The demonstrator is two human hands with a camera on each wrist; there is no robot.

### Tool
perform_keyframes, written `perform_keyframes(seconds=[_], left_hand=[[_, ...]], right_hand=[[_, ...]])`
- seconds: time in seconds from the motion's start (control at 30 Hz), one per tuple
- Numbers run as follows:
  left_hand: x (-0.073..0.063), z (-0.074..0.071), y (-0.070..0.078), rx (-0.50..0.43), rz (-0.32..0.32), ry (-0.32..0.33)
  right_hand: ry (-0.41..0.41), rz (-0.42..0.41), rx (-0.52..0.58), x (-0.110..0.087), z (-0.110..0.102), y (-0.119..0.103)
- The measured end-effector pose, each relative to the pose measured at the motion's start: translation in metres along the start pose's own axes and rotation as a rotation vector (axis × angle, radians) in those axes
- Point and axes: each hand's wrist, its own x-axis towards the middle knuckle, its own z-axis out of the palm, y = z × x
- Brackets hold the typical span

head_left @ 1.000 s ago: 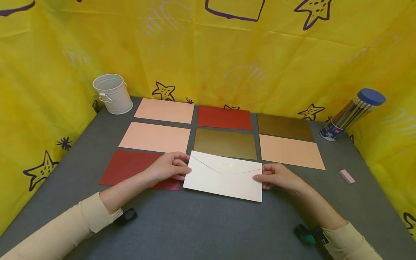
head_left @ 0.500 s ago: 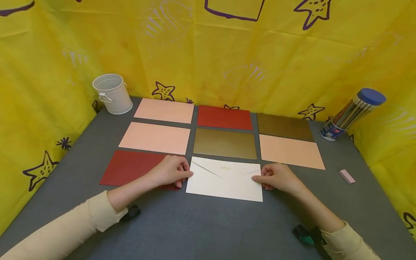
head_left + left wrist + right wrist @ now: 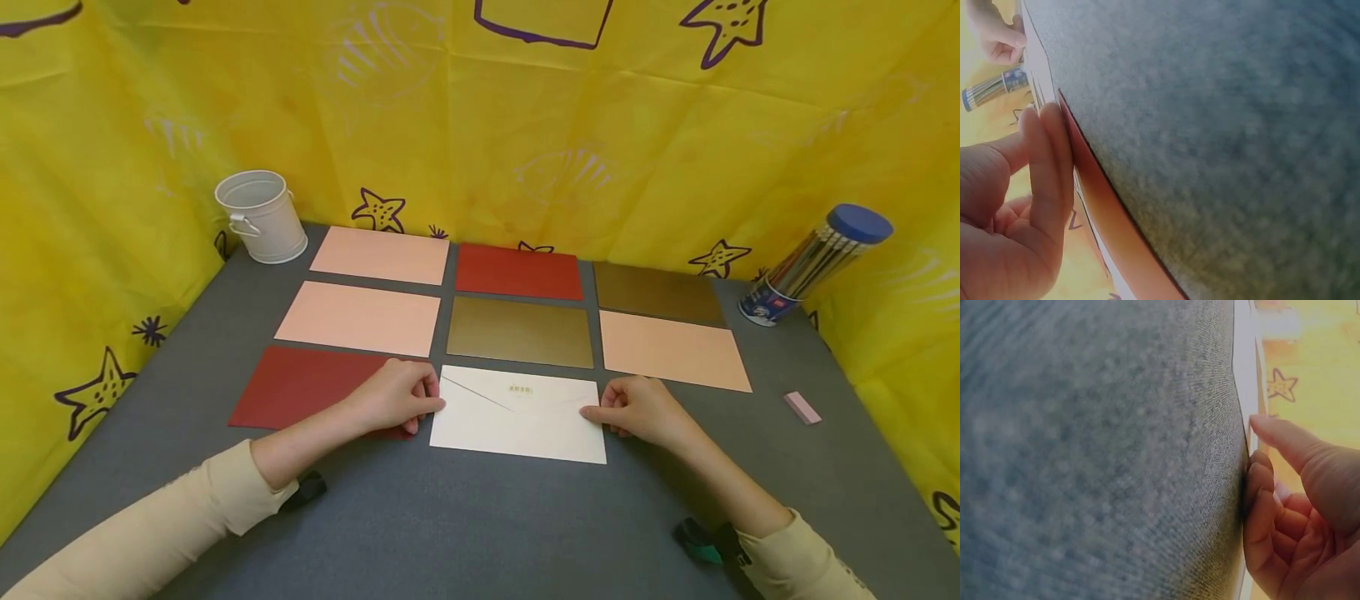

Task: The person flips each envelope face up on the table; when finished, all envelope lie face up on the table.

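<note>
A white envelope [image 3: 517,429] lies at the near middle of the table, flap side up, with small gold print under the flap line. At its left edge, my left hand [image 3: 392,397] holds it with the thumb on the edge and the other fingers bent over the dark red envelope [image 3: 300,383]. My right hand [image 3: 647,410] holds the right edge, thumb on top. In the right wrist view the right thumb tip touches the white envelope [image 3: 1245,381] while the fingers curl low at the table. The left wrist view has the left fingers [image 3: 1050,169] against the red envelope [image 3: 1116,215].
Behind stand two rows of flat envelopes: pink [image 3: 360,317], red [image 3: 517,273], gold-brown [image 3: 519,333] and peach [image 3: 667,350]. A white bucket [image 3: 262,221] is back left, a pencil tub [image 3: 810,267] back right. A pink eraser [image 3: 802,407] lies at right. Yellow cloth [image 3: 480,125] encloses the table.
The white envelope has come down flat and turned slightly, its top edge moving toward me. My left hand has shifted a little right and its fingers have curled in more; the right hand barely moved.
</note>
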Motion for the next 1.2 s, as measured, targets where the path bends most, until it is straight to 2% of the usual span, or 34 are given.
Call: perform_keyframes(seconds=[0.1,0.2,0.33,0.47,0.6,0.73,0.87,1.0,1.2], left_hand=[[-0.001,-0.001,-0.003,0.01,0.055,-0.013],[-0.004,-0.006,-0.006,0.013,0.137,-0.024],[-0.015,-0.016,-0.015,0.037,0.259,-0.026],[-0.033,-0.031,-0.029,0.157,0.338,-0.007],[-0.05,-0.048,-0.046,0.325,0.366,0.025],[-0.067,-0.064,-0.064,0.407,0.307,0.024],[-0.085,-0.079,-0.081,0.454,0.22,0.029],[-0.102,-0.092,-0.098,0.483,0.188,0.057],[-0.12,-0.104,-0.12,0.493,0.12,0.083]], right_hand=[[0.032,-0.038,-0.019,0.0,0.001,-0.003],[0.084,-0.099,-0.016,0.0,0.004,-0.009],[0.135,-0.211,0.029,0.002,0.014,-0.022],[0.157,-0.352,0.072,0.003,0.027,-0.041],[0.156,-0.474,0.06,0.009,0.038,-0.064],[0.113,-0.589,-0.011,0.02,0.052,-0.087],[0.018,-0.685,-0.092,0.031,0.065,-0.109],[-0.077,-0.74,-0.179,0.041,0.075,-0.128],[-0.144,-0.812,-0.363,0.054,0.087,-0.153]])
